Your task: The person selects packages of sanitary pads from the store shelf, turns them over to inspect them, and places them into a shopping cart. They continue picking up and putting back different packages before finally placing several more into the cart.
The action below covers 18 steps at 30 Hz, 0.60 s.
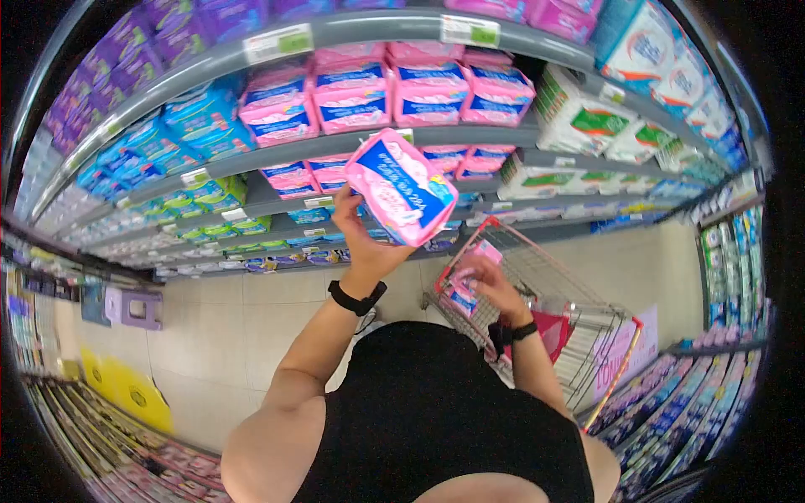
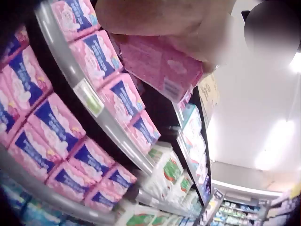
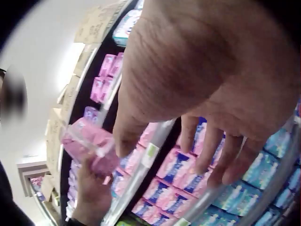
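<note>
My left hand (image 1: 369, 247) grips a pink and blue soft pack, seemingly of sanitary pads (image 1: 401, 189), in front of the shelves, its printed face tilted up. In the left wrist view the underside of that pack (image 2: 162, 66) shows a barcode, below the blurred left hand (image 2: 174, 21). Over the shopping cart (image 1: 558, 270) hovers my right hand (image 1: 490, 285), fingers loosely bent and holding nothing; the right wrist view shows the hand's palm (image 3: 197, 70) large with fingers apart. Beneath it in the cart lies similar pink and blue packaging (image 1: 463, 300), partly hidden.
Matching pink packs (image 1: 352, 96) fill the shelf ahead, with blue packs (image 1: 197, 117) to the left and white-green packs (image 1: 583, 117) to the right. A purple stool (image 1: 136, 310) stands on the floor at left. More stocked shelves (image 1: 671, 402) lie behind.
</note>
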Each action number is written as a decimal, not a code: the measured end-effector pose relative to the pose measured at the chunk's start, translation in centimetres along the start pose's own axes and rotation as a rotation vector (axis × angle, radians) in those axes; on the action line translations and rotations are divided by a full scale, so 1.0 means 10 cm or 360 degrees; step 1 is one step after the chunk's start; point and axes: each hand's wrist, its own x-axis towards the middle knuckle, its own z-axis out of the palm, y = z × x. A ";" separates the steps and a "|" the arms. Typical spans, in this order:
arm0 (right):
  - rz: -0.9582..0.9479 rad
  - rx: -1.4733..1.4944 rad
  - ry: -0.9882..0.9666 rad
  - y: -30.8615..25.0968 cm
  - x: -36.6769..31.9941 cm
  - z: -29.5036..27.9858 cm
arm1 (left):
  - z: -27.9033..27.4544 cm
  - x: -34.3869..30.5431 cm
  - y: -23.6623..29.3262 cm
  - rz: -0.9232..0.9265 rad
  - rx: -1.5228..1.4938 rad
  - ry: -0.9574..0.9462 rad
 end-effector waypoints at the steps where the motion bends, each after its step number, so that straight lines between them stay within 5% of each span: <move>1: -0.0174 0.0050 -0.0022 -0.20 0.06 0.05 | 0.08 -0.08 0.04 -0.0026 0.0002 -0.0030; 4: -0.0459 0.0722 -0.0017 -0.65 0.19 0.21 | 0.17 -0.13 0.29 0.0013 0.0155 -0.0543; 6: -0.0464 0.0353 0.0136 -0.82 0.25 0.22 | 0.21 -0.18 0.36 0.0120 0.0290 -0.0899; 10: -0.0359 -0.0178 0.0506 -0.68 0.29 0.25 | 0.19 -0.18 0.47 0.0153 0.0411 -0.1028; 18: -0.0294 -0.0057 0.0781 -0.58 0.15 0.38 | 0.22 -0.27 0.52 0.0106 0.0114 -0.1277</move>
